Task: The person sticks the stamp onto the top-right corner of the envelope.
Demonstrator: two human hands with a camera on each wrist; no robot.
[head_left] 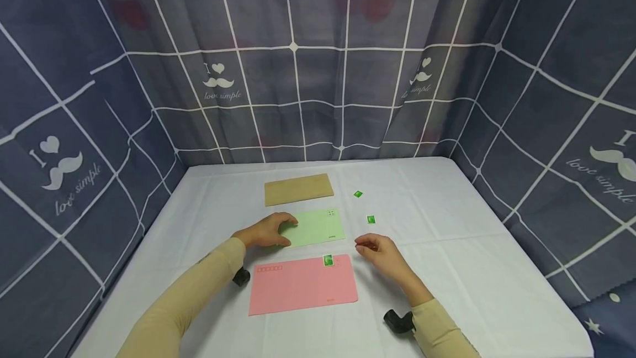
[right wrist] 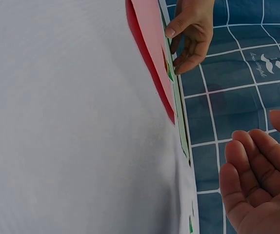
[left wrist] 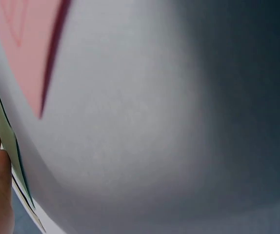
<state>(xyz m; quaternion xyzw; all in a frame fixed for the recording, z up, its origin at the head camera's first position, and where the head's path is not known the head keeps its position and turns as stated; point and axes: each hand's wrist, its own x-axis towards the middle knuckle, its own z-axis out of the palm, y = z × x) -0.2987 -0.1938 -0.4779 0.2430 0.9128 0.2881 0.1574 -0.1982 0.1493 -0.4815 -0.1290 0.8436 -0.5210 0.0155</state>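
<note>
A light green envelope (head_left: 318,227) lies in the middle of the table. My left hand (head_left: 265,230) rests over its left end, thumb and fingers spread apart; the left wrist view shows those fingers along the green paper (left wrist: 8,141). Nearer to me is a pink envelope (head_left: 303,286) with a green stamp (head_left: 328,260) near its top right. My right hand (head_left: 380,256) is held over the table right of both envelopes. In the right wrist view its fingers (right wrist: 259,165) are loosely bent with nothing between them.
A brown envelope (head_left: 299,189) lies behind the green one. To the right are two loose green stamps, a nearer stamp (head_left: 371,219) and a farther stamp (head_left: 358,194) turned cornerwise. A checked dark curtain (head_left: 318,82) encloses the white-covered table (head_left: 447,225) at the back and sides.
</note>
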